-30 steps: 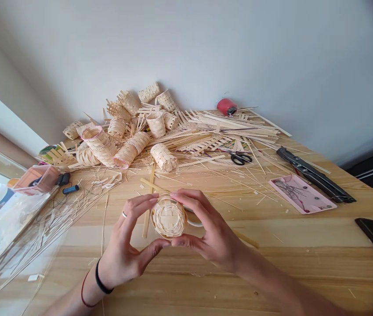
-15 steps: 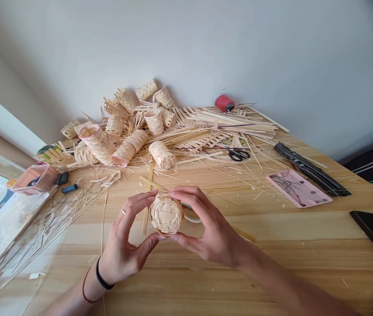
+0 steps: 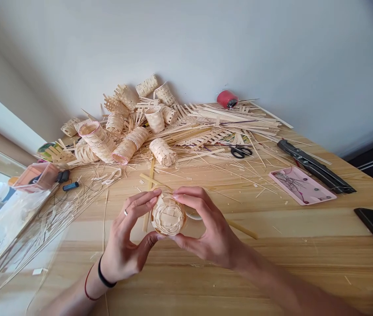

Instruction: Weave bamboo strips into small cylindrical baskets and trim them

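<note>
Between both hands is a small round woven basket (image 3: 169,217) of pale wood strips, its closed, woven end turned up toward me. My left hand (image 3: 133,232) grips its left side, thumb below and fingers above; a ring and two wristbands show on that arm. On the other side my right hand (image 3: 206,226) holds it the same way, fingertips on the top edge and thumb underneath. Part of a white ring-shaped thing (image 3: 193,215) shows behind the basket; the rest is hidden. Crossed yellowish strips (image 3: 150,180) lie just beyond on the table.
Several woven baskets (image 3: 97,138) and loose strips (image 3: 235,118) are heaped by the wall. Scissors (image 3: 240,152), a red thread spool (image 3: 227,99), a pink tray (image 3: 301,186) with pins and a long black tool (image 3: 316,166) lie right. Left stands a pink bin (image 3: 38,177).
The basket has tilted slightly, so more of its upper side wall shows. Both hands keep their hold, and the view has shifted a little.
</note>
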